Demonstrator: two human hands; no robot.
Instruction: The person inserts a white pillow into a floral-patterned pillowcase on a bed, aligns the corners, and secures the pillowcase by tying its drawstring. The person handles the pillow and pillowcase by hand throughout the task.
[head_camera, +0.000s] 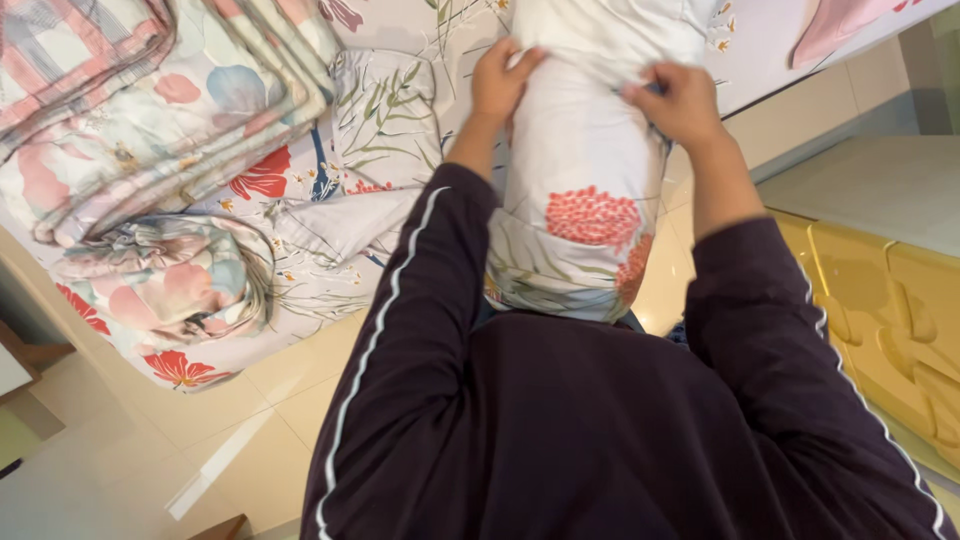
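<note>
A white pillow in a floral pillowcase (585, 200) with red flower clusters rests with one end against my chest and the other on the bed. My left hand (500, 80) grips the cloth at the pillow's far left side. My right hand (680, 100) pinches the cloth at its far right side. Both arms wear dark sleeves with a white stripe. The pillow's far end is bunched under white fabric (610, 30).
A bed with a floral sheet (330, 270) lies ahead. Folded floral quilts (160, 110) are stacked at the left, with a rolled one (170, 280) nearer the edge. A yellow cabinet (890, 300) stands at the right. Beige floor tiles (230, 430) lie below.
</note>
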